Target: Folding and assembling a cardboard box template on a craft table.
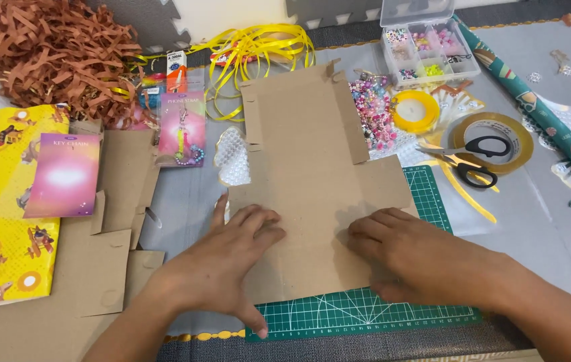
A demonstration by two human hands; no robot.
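A flat, unfolded brown cardboard box blank (312,154) lies on a green cutting mat (366,312) in front of me. My left hand (228,258) presses palm-down on its lower left part, fingers spread. On the lower right part rests my right hand (409,251), flat, with fingers pointing left. Neither hand grips anything.
Another cardboard blank (114,221) and yellow patterned paper (1,221) lie left, with two pink cards (64,175) (181,131). Brown paper shred (51,50), yellow ribbon (258,50), a bead box (426,47), loose beads (376,110), tape rolls (500,137), scissors (473,161) and a wrapping roll (540,110) sit behind.
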